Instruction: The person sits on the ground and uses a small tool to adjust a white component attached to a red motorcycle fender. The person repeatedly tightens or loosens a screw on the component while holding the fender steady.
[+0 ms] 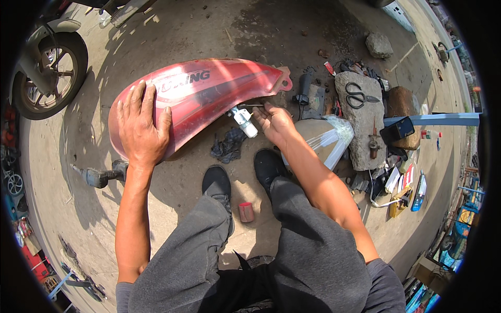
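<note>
A red motorcycle fuel tank (224, 86) lies on the concrete in front of me. My left hand (143, 130) rests open on its left part, fingers spread over the painted surface. A metal fuel tap with a white cup (249, 129) sticks out from the tank's near lower edge. Beside it is my right hand (275, 125), fingers closed on a thin metal rod (253, 105) that reaches toward the top of the tap. The rod's far end and the part held in the fingers are hard to make out. A crumpled black rag (228, 146) lies below the tap.
A stone slab (360, 133) at right bears scissors (360, 96) and a rusty tool (373, 143). A phone (397, 130) and scattered parts lie beyond. A small red cylinder (246, 212) stands between my feet. At left are a power tool (99, 176) and a motorcycle wheel (52, 78).
</note>
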Tool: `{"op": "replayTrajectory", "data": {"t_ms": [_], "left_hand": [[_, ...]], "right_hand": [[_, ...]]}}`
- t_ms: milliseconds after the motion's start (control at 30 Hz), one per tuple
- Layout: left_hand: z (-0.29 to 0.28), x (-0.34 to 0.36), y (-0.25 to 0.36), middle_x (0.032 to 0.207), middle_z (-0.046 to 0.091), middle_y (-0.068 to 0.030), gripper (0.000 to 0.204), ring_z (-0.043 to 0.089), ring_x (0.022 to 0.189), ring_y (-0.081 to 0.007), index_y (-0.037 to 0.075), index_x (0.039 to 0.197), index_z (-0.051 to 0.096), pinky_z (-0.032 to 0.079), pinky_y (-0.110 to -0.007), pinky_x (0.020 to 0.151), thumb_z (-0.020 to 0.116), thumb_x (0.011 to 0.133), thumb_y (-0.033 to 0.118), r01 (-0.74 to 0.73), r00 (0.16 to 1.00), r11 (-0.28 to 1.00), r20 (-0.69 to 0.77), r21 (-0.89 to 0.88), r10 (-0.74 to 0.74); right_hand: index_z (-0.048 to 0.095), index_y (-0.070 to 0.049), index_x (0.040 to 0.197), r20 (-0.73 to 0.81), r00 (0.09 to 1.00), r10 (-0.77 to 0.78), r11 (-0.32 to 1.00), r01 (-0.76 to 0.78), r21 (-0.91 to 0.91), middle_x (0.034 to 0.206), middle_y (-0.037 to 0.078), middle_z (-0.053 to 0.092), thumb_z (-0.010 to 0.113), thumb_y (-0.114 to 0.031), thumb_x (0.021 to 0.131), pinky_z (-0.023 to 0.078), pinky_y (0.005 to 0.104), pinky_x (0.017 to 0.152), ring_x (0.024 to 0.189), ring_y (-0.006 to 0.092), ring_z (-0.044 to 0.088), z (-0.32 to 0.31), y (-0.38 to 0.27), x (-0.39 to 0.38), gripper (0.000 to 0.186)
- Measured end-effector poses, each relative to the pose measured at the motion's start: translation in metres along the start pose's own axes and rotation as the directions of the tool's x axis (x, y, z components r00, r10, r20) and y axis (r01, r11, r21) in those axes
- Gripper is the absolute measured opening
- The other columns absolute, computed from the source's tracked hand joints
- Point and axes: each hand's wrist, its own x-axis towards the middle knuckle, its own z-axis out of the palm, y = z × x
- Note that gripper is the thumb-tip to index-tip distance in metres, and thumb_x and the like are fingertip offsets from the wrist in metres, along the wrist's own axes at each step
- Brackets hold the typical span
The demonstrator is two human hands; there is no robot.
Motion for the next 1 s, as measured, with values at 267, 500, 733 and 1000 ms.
{"op": "replayTrajectory", "data": {"t_ms": [267, 500, 733, 1000], "left_hand": [[-0.001, 0.001, 0.003, 0.142, 0.051, -0.0141, 0.051, 0.046, 0.130, -0.0354, 0.008, 0.134, 0.056, 0.029, -0.047, 0.114, 0.061, 0.089, 0.033, 0.002, 1.000, 1.000, 0.003, 0.000, -0.002], [-0.001, 0.000, 0.001, 0.142, 0.051, -0.0138, 0.051, 0.046, 0.130, -0.0353, 0.008, 0.134, 0.056, 0.029, -0.048, 0.114, 0.061, 0.089, 0.032, 0.004, 1.000, 1.000, 0.003, -0.001, -0.004], [0.000, 0.001, 0.002, 0.141, 0.051, -0.0143, 0.050, 0.047, 0.130, -0.0352, 0.007, 0.133, 0.056, 0.029, -0.046, 0.113, 0.061, 0.089, 0.031, 0.002, 1.000, 1.000, 0.000, -0.012, -0.002], [-0.001, 0.002, 0.003, 0.141, 0.051, -0.0144, 0.051, 0.047, 0.130, -0.0351, 0.007, 0.133, 0.056, 0.030, -0.046, 0.113, 0.061, 0.088, 0.031, -0.003, 1.000, 1.000, -0.002, -0.009, 0.003]], "right_hand": [[0.051, 0.002, 0.113, -0.045, 0.988, 0.151, 0.972, -0.140, 0.188, 0.106, 0.017, 0.060, 0.044, -0.008, 0.102, 0.057, 0.0368, 0.082, 0.092, 0.0258, 0.063, -0.019, 0.015, 0.022, 0.017], [0.052, 0.001, 0.115, 0.129, 0.956, -0.262, 0.945, 0.281, -0.164, 0.106, 0.013, 0.062, 0.044, -0.010, 0.103, 0.058, 0.0325, 0.078, 0.088, 0.0216, 0.066, 0.004, -0.011, -0.016, 0.019], [0.051, 0.001, 0.118, 0.169, 0.929, -0.328, 0.912, 0.358, -0.200, 0.110, 0.012, 0.062, 0.044, -0.011, 0.102, 0.058, 0.0324, 0.076, 0.088, 0.0212, 0.067, 0.007, -0.010, -0.015, 0.021], [0.051, 0.003, 0.116, 0.048, 0.969, 0.244, 0.960, -0.248, 0.133, 0.114, 0.017, 0.058, 0.042, -0.004, 0.100, 0.053, 0.0401, 0.092, 0.102, 0.0283, 0.060, -0.013, 0.017, 0.029, 0.020]]}}
